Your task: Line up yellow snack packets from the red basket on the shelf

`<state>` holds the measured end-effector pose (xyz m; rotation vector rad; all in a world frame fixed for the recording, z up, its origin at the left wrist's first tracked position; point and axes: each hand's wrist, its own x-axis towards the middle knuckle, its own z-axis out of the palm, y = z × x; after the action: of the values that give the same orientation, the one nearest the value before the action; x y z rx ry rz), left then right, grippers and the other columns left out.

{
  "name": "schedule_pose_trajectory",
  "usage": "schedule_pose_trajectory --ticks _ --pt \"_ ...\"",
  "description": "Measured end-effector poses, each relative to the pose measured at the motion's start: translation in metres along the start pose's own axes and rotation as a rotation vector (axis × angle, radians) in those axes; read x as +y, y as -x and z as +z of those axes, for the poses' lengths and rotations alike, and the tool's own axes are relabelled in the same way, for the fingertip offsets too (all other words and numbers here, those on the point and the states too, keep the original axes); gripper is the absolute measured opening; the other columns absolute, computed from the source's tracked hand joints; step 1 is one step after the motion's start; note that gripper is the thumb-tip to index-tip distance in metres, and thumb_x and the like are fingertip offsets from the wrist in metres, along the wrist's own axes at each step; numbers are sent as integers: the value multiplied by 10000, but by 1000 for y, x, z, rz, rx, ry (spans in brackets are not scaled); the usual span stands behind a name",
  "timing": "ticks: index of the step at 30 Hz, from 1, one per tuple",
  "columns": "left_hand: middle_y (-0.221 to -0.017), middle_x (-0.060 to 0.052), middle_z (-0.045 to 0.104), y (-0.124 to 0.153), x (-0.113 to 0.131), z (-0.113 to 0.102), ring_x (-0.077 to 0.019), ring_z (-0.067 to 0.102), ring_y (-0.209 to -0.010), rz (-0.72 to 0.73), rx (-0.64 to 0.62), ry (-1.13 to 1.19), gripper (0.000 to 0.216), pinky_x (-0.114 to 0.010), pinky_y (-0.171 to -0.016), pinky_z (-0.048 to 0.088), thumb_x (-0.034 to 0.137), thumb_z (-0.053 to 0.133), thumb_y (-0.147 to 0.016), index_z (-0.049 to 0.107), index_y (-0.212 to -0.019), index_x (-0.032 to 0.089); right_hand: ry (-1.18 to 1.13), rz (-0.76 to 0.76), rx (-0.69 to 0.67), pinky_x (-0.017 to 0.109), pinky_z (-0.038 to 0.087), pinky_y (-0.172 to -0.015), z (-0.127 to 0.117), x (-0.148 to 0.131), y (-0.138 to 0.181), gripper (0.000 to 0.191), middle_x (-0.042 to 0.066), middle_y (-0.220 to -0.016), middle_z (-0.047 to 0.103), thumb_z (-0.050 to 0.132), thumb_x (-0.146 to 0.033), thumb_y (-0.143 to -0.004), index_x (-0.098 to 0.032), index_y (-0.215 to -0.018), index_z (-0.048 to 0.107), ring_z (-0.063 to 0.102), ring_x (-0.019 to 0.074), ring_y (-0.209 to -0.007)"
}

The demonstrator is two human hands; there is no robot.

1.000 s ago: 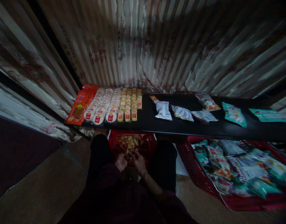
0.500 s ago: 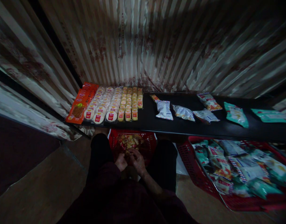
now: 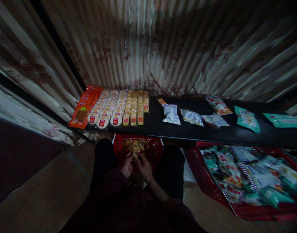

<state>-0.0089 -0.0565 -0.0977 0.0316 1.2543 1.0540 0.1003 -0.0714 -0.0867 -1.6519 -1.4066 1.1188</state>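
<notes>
Both hands are low over a red basket between my knees. Small yellow snack rolls in clear wrappers show between my fingertips. My left hand closes on them from the left, thumb and fingers bent. My right hand grips from the right, its fingers curled toward the same rolls. How many I hold cannot be made out in the dim light. More wrapped pieces lie in the basket beyond my fingers, partly hidden by them.
On the black shelf stand rows of yellow wrapped rolls, round white wrapped crackers and orange packets. Several snack bags lie farther right. A larger red basket full of bags stands at right. Curtains hang behind.
My hands have moved slightly forward over the basket, and the fingers have opened out a little around the yellow rolls, which now show more clearly between them.
</notes>
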Motion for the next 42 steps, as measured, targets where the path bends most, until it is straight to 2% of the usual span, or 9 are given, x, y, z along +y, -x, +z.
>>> schedule_pose_trajectory --ticks 4,10,15,19,24,27,35,38,42 --pt "-929 -11 679 7 2 3 -131 642 -789 -13 -20 -100 445 -226 -690 478 188 614 -689 550 -1124 253 2 71 4 375 451 -946 1 6 -1 427 85 -1101 683 498 -494 -783 -220 -1059 674 611 246 -1056" --pt "-1000 -21 679 17 7 10 -137 632 -866 10 -55 -182 400 -214 -696 460 178 577 -710 584 -1103 251 -49 94 35 358 497 -857 0 7 -1 468 100 -996 699 483 -588 -775 -202 -929 698 646 247 -951" --pt "-1071 -43 670 21 6 14 -172 610 -987 121 -85 -255 282 -236 -791 458 211 619 -719 644 -1000 225 -114 145 41 359 496 -845 -1 4 -3 481 88 -951 715 512 -618 -743 -199 -908 683 659 251 -913" --pt "-1157 -66 635 22 5 18 -196 568 -1074 209 -82 -311 226 -262 -872 442 145 623 -709 659 -926 202 -172 170 28 344 505 -806 -5 0 -4 472 67 -860 727 520 -623 -737 -194 -868 670 669 242 -844" --pt "-1123 -102 631 24 6 23 -200 566 -1070 307 -22 -372 314 -283 -925 421 48 613 -677 633 -961 179 -215 190 41 353 503 -836 -10 -2 -4 509 85 -927 735 548 -618 -708 -183 -934 684 669 260 -899" --pt "-1102 -117 640 23 6 27 -205 578 -1056 303 7 -392 299 -293 -929 424 54 619 -668 630 -949 158 -204 187 52 367 485 -891 -11 -1 -5 557 106 -1009 724 528 -620 -707 -170 -994 687 658 274 -965" --pt "-1014 -110 650 26 10 34 -218 610 -939 334 6 -441 324 -297 -777 483 293 685 -635 621 -918 150 -98 183 31 359 479 -921 -20 3 -8 658 143 -1058 711 453 -632 -698 -128 -1047 691 649 295 -1024" --pt "-1000 -101 650 33 12 39 -220 615 -899 316 -26 -419 369 -284 -670 482 375 696 -614 614 -905 164 -97 155 3 359 486 -904 -26 3 -9 616 136 -1038 719 449 -607 -712 -134 -1018 700 661 290 -994" --pt "-944 -68 651 40 15 48 -196 616 -851 312 -15 -431 356 -258 -639 467 388 723 -585 605 -848 179 -70 113 17 341 493 -890 -34 4 -9 560 121 -1030 721 448 -569 -735 -152 -1004 706 667 267 -977"
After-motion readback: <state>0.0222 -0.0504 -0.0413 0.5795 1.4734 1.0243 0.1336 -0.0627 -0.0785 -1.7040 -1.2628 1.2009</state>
